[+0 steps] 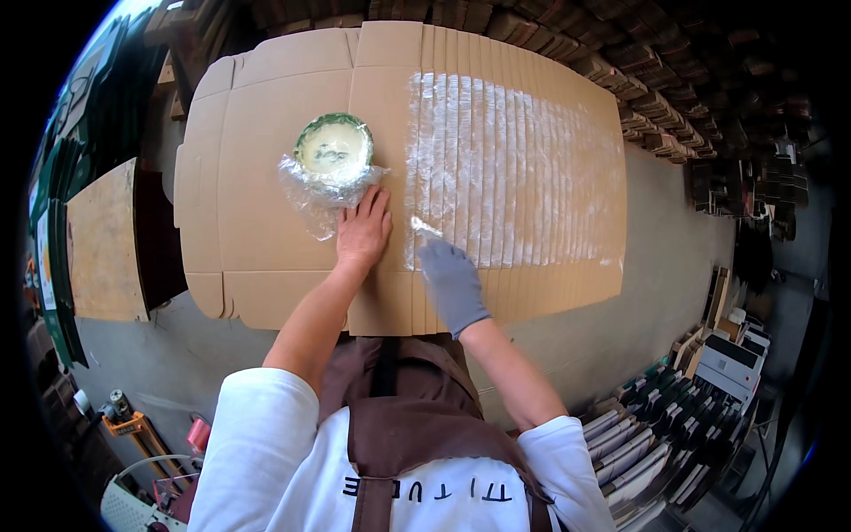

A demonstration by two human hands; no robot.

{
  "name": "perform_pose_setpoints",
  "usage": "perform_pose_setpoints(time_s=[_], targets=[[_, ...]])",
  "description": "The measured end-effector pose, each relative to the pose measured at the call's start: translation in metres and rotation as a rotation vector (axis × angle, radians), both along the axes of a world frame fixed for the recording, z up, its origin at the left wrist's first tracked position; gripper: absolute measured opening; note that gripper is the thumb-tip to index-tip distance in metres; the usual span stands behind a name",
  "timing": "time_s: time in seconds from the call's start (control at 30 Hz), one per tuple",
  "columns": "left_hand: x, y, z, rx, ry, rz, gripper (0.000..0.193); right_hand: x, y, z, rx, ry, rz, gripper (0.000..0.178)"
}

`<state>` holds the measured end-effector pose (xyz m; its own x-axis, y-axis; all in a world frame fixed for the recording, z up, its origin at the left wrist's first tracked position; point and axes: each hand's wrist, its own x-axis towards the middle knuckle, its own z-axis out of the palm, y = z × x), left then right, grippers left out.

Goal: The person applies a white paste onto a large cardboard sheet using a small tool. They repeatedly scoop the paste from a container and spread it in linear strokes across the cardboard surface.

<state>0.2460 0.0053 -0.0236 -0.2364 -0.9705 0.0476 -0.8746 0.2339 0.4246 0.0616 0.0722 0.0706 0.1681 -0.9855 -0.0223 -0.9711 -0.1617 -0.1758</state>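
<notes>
**Gloved Hand Works Whitish Coating Over Fanned Cardboard**

A worker bends over flattened brown cardboard sheets (266,213), fanned so their edges form narrow steps, across which lies a glossy, streaked whitish coating (496,168). The right hand (450,277), in a grey glove, has its fingers closed on a small pale-tipped tool (426,228), possibly a brush, at the coating's near left corner; the glove hides most of it. The bare left hand (362,235) rests on the board, fingers extended and gripping nothing visible, just below a round bowl with a green-patterned rim (333,119) and clear crinkled plastic film (307,197) bunched along its near side.

The step in hand appears to be spreading the coating, seemingly well advanced; the next move likely calls for steady, even strokes along the thinner margins, without lifting the steps.

Dark capital lettering crosses the white T-shirt (266,426), upside down and partly cut by the brown apron (390,434). A greenish mark inside the bowl is too blurred to read.
</notes>
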Motion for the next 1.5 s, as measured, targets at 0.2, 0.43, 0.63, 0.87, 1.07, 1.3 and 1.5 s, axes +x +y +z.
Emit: perform_pose_setpoints(time_s=[0.2, 0.43, 0.63, 0.87, 1.07, 1.3, 1.5], targets=[[0.000, -0.007, 0.007, 0.034, 0.030, 0.007, 0.047, -0.009, -0.038, 0.009, 0.005, -0.060, -0.079, 0.022], [0.002, 0.001, 0.003, 0.062, 0.033, -0.001, 0.048, -0.021, -0.040, 0.008, 0.058, -0.110, -0.077, 0.024], [0.000, 0.000, 0.003, 0.054, 0.056, -0.016, 0.048, 0.004, 0.030, 0.035, 0.206, -0.173, 0.139, 0.022], [0.003, -0.003, -0.001, 0.023, 0.009, -0.011, 0.048, 0.004, 0.042, 0.035, 0.318, -0.080, 0.043, 0.022], [-0.002, -0.002, 0.002, 0.106, 0.036, 0.005, 0.048, -0.010, 0.043, 0.025, 0.273, -0.076, 0.091, 0.024], [-0.006, -0.001, 0.006, 0.054, -0.004, 0.009, 0.047, -0.080, 0.049, 0.024, 0.172, -0.007, -0.026, 0.015], [-0.003, 0.000, 0.000, 0.021, -0.062, 0.012, 0.047, -0.154, 0.024, 0.013, 0.058, 0.045, -0.262, 0.021]])
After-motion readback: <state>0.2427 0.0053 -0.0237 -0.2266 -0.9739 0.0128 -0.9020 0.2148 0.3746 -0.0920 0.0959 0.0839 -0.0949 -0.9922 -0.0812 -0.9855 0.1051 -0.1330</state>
